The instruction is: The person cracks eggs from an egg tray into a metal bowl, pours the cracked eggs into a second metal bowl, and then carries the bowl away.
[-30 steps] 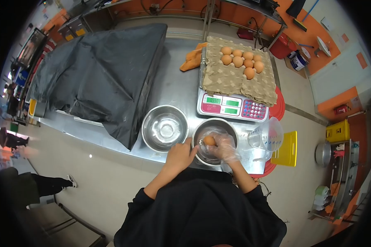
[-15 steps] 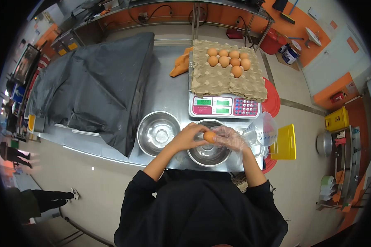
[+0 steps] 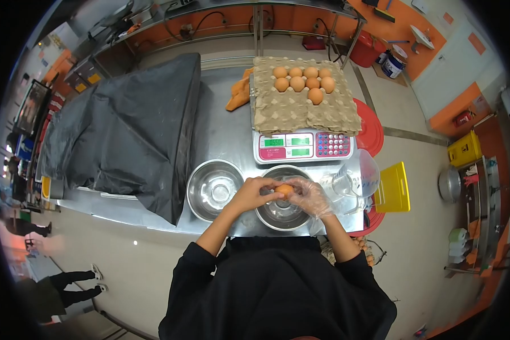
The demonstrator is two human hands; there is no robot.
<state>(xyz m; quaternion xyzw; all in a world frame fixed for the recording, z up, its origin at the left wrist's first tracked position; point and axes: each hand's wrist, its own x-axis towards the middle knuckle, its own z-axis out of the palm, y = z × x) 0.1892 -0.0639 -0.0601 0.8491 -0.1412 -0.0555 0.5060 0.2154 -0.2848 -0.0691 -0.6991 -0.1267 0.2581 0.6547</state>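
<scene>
A brown egg is held between both hands above a steel bowl. My left hand, bare, has its fingertips closed on the egg's left side. On the other side my right hand, in a clear plastic glove, grips the same egg. I cannot tell whether the shell is cracked. A second steel bowl stands just to the left, with nothing visible inside. Beyond the bowls, a cardboard egg tray bearing several brown eggs rests on a digital scale.
A clear plastic jug is right of the bowls, near a yellow container and a red round lid or tub. Black plastic sheeting covers the table's left side. An orange cloth lies by the tray. A person's legs show at lower left.
Both hands stay on the egg over the bowl, with the fingers now closer around it. The camera view has shifted slightly, and more eggs show below the table's right edge.
</scene>
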